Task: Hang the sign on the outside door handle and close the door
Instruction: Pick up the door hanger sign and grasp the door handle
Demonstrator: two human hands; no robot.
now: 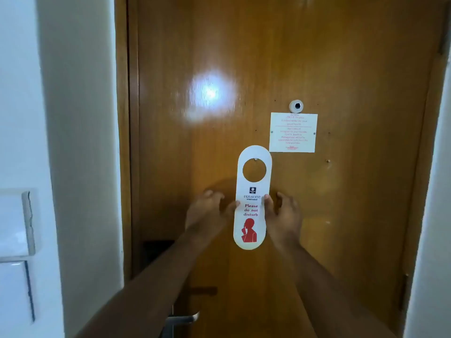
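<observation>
Sign (252, 198) betw. both hands, L fingers (233, 207) & R fingers (268, 203) pinching its edges.

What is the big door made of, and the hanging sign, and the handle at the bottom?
The door looks like varnished wood: brown grain with a bright glare spot. The sign seems to be stiff white card or thin plastic, flat with printed red words; which one is unclear. The handle looks like brushed grey metal.

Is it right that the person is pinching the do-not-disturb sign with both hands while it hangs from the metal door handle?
Not quite: the head view shows the sign hanging from a small hook on the door, well above the handle. Both hands do pinch it, left and right.
</observation>
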